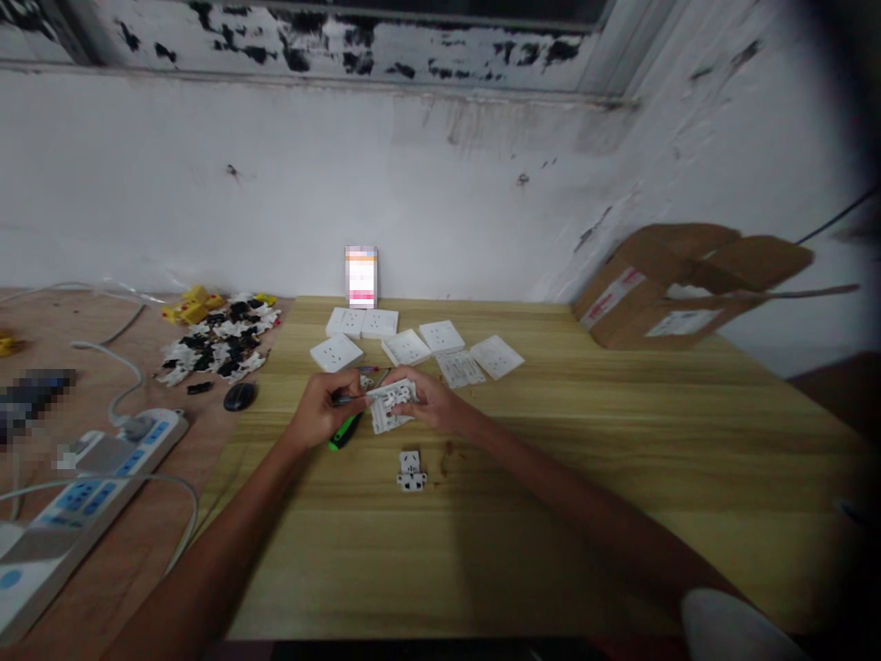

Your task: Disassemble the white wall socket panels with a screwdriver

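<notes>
The right hand [427, 402] holds a white plastic socket part [397, 397] in a narrow pinch, above the middle of the wooden table [585, 477]. The part is thin and rectangular, and its open side shows small raised shapes. The left hand [323, 408] is also closed narrowly, around a thin dark rod [341, 400], with its fingertips at the left edge of the part; whether they grip this edge, I cannot tell.

Just under the left hand lies a tool with a smooth green and black handle [345, 431]. Nearer, a small white module [411, 471] with dark slots lies flat on the yellowish wood grain.

On the far side are square white socket plates [336, 352], smooth and flat, some touching each other, and beside them a ribbed white frame [461, 368]. A phone [362, 277] leans upright on the rough, stained wall [295, 165].

At the left there are a jagged heap of black and white plastic pieces [227, 341], a rounded black mouse [239, 396] and a long white power strip [148, 450]. At the far right stands a brown cardboard box [637, 308] with bent flaps.
</notes>
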The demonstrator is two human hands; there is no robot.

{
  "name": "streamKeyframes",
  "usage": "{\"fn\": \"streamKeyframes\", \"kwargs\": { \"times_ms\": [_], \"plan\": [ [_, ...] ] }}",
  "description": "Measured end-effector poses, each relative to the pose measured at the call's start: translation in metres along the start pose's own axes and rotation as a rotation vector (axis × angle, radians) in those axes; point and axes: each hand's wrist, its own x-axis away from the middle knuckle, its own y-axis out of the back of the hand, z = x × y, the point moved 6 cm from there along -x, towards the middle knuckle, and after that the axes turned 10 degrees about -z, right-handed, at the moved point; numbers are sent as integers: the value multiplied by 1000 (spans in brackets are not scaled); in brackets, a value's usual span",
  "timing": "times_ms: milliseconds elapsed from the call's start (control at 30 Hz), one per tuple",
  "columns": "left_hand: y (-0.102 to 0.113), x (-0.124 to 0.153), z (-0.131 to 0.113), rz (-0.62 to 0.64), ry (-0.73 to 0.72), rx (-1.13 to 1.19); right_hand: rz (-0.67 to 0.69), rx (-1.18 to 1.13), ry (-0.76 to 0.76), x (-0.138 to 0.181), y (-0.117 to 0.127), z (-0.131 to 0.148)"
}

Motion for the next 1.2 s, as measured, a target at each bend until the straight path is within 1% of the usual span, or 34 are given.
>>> {"fn": "streamKeyframes", "kwargs": {
  "times_ms": [100,233,533,633,767,833,967,1067,1200],
  "plan": [
    [-1,0,5,18,29,28,1,9,12,-1,0,-2],
    [-3,-1,9,26,45,32,9,-31,-14,0,1,-7],
    [-5,-3,17,62,33,53,51,-40,-27,0,3,-16],
    [-6,-4,13,46,13,0,18,5,-13,-2,7,-18],
    [-3,-6,2,5,-66,-182,-59,67,13,-4,14,-21],
    [0,-7,-2,0,-86,-234,-94,91,16,-4,17,-22],
    [10,-9,-3,-28,-74,-264,-152,139,3,-5,22,-23],
    [16,-9,-4,-56,-75,-274,-174,125,8,-5,23,-20],
    [13,-9,-10,-21,-121,-311,-192,144,19,-6,23,-17]
  ]
}}
